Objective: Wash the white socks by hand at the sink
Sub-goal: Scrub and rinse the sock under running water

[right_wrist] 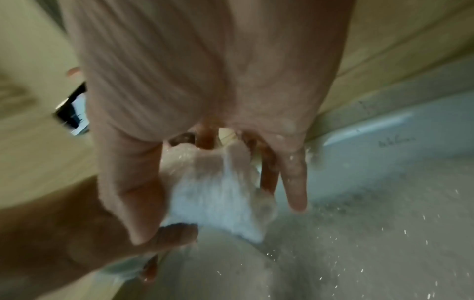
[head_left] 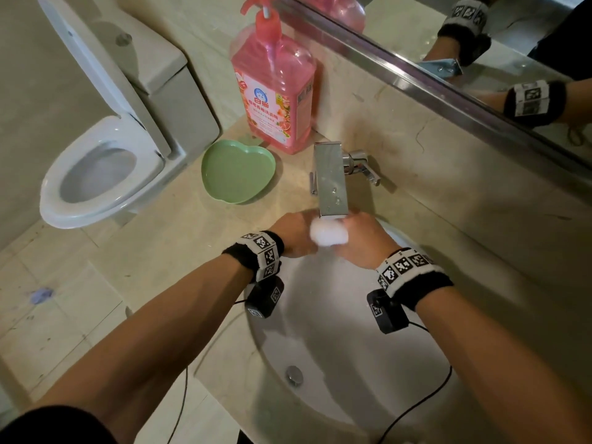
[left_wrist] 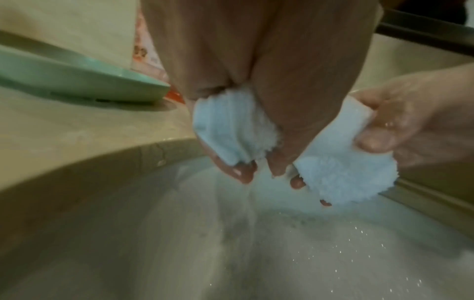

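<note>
A wet white sock [head_left: 329,233] [left_wrist: 236,130] [right_wrist: 218,199] is bunched between both hands under the chrome faucet [head_left: 331,181], above the white sink [head_left: 336,315]. My left hand [head_left: 296,233] [left_wrist: 256,113] grips the sock's left part with curled fingers. My right hand [head_left: 362,238] [left_wrist: 400,121] [right_wrist: 205,142] pinches the other end between thumb and fingers. Water runs off the sock and drips into the basin [left_wrist: 231,243]. Droplets speckle the basin wall [right_wrist: 359,243].
A pink pump bottle of detergent [head_left: 275,88] stands on the counter behind a green heart-shaped dish [head_left: 238,171] [left_wrist: 77,81]. A toilet [head_left: 105,149] sits at the left. A mirror [head_left: 480,43] runs along the wall. The drain plug [head_left: 294,374] lies at the basin's bottom.
</note>
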Demonstrator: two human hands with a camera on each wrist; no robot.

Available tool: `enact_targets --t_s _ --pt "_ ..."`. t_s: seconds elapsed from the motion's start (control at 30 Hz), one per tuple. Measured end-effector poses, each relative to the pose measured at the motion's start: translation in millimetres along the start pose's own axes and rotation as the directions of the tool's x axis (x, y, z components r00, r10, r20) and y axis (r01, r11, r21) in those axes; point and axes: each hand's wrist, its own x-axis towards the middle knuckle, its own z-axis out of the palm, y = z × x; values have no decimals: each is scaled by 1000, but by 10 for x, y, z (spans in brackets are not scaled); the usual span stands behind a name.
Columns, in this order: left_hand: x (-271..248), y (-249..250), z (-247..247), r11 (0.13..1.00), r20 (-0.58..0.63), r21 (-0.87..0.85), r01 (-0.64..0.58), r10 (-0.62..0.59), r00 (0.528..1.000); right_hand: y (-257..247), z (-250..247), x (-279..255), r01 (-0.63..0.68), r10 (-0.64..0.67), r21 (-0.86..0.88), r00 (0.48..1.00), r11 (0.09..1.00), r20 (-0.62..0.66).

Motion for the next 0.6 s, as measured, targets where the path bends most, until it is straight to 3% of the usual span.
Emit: enact_targets --t_s 0.07,0.13,0.23,0.27,0.37,0.47,0.53,0.6 --pt "17 13 9 992 -90 104 -68 77 993 73 -19 -27 -93 68 311 993 946 92" --pt "20 58 14 977 -131 178 -115 139 981 100 -41 -39 -165 103 561 985 812 140" --pt "38 141 -3 967 -164 222 -123 162 973 63 2 -23 -246 154 674 969 697 194" --pt "42 163 -18 965 -170 235 -118 160 972 29 9 -17 -257 172 663 966 703 192" --pt "68 205 -45 944 -182 321 -70 134 974 5 18 32 -231 188 487 973 843 137" --pt "63 263 -44 959 -181 281 31 21 983 -23 12 94 -151 131 147 982 978 138" --pt "71 314 -31 955 -148 293 50 -6 989 -65 45 117 -99 112 -103 985 990 129" --pt "77 340 -18 955 -131 290 63 -25 991 -110 77 112 -104 121 -169 988 980 95"
